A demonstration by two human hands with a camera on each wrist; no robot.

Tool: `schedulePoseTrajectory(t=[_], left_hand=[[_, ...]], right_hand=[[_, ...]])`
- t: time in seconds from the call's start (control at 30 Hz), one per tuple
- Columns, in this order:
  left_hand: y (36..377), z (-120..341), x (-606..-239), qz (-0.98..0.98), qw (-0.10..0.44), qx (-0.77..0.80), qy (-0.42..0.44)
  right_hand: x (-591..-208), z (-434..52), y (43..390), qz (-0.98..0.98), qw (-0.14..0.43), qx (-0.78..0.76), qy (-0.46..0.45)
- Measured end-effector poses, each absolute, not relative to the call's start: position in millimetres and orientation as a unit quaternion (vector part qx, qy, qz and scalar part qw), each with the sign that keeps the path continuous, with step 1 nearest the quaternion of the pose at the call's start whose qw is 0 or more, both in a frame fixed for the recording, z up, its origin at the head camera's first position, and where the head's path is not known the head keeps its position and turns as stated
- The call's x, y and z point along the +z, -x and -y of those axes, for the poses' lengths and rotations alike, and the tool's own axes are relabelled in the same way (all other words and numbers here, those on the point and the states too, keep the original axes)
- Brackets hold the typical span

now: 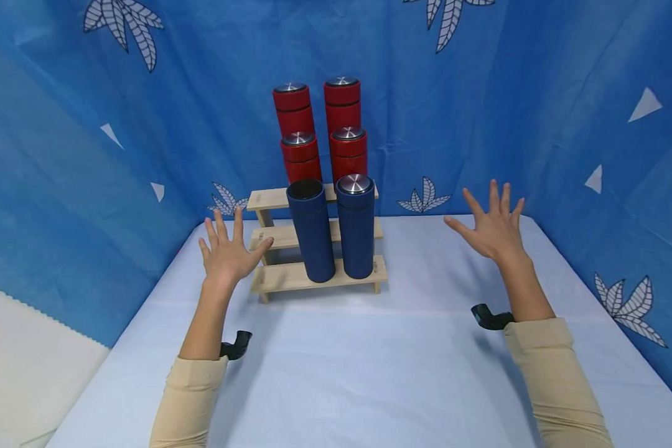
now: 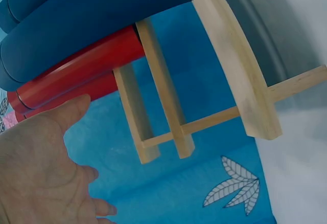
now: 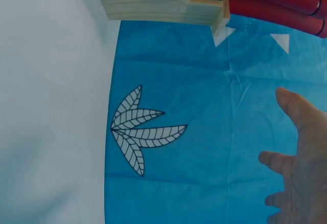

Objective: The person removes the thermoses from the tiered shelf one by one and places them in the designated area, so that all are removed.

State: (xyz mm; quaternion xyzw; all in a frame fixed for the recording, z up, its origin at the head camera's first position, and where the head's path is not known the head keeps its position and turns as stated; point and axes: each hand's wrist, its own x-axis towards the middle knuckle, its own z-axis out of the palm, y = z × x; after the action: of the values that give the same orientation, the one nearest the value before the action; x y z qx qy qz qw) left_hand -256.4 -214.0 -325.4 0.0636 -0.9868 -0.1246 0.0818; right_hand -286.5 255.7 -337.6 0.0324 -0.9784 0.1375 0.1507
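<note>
A three-step wooden rack stands on the table. Two dark blue thermos flasks are upright on its lowest step: the left flask has a dark lid top, the right flask a shiny silver one. Behind them rise red flasks, a front pair and a taller-standing back pair, their lower parts hidden. My left hand hovers left of the rack, fingers spread, holding nothing. Far to the rack's right, my right hand is raised with spread fingers and holds nothing.
A white cloth covers the table. Blue curtains with leaf prints hang behind and at both sides. Black wrist mounts stick out from both forearms. A pale cloth hangs at the lower left.
</note>
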Motion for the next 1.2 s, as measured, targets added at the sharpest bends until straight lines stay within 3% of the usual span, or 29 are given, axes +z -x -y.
schedulePoseTrajectory(t=[0.17, 0.3, 0.57, 0.73, 1.0, 1.2], left_hand=[[256.0, 215.4, -325.4, 0.986, 0.089, -0.131, -0.059], [257.2, 216.2, -325.6, 0.979, 0.127, -0.154, -0.045], [267.7, 212.7, -344.4, 0.926, 0.253, -0.279, -0.039], [282.5, 210.8, -371.6, 0.885, 0.264, -0.378, -0.058], [298.3, 209.5, -403.7, 0.855, 0.223, -0.462, -0.077], [305.4, 211.6, -420.7, 0.843, 0.217, -0.489, -0.053]], right_hand=[[-338.5, -254.1, 286.6, 0.979, 0.149, 0.137, -0.038], [-336.2, -249.4, 286.1, 0.973, 0.167, 0.150, -0.049], [-340.8, -209.9, 283.4, 0.901, 0.315, 0.275, -0.114], [-352.2, -171.9, 281.4, 0.832, 0.375, 0.370, -0.176], [-375.1, -118.1, 276.0, 0.782, 0.351, 0.446, -0.257], [-393.2, -92.4, 274.1, 0.790, 0.304, 0.467, -0.256]])
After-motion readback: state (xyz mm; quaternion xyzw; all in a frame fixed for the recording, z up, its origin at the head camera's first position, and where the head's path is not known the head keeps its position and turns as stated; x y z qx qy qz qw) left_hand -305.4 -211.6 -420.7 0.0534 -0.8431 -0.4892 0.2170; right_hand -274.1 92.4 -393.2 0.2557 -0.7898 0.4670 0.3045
